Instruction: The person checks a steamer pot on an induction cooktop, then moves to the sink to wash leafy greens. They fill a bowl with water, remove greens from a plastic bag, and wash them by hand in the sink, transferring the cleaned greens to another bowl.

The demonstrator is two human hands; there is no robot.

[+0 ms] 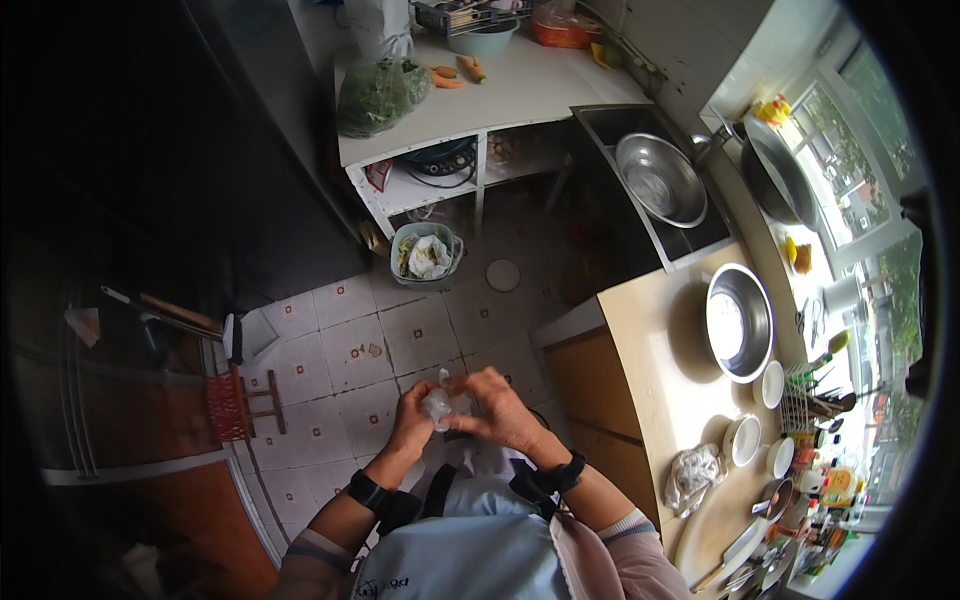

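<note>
In front of my body, above the tiled floor, my left hand grips a small, whitish, translucent bundle that looks like crumpled plastic film. From the other side my right hand meets it, thumb and forefinger closing on the bundle. Whether anything is wrapped inside cannot be made out. Beyond the hands, on the floor, stands a pale bin holding scraps and crumpled white plastic.
At right, the counter carries a steel bowl, white bowls, a cutting board with a knife, and bottles. A sink holds another steel basin. Carrots and bagged greens lie on the far counter. A red stool stands left.
</note>
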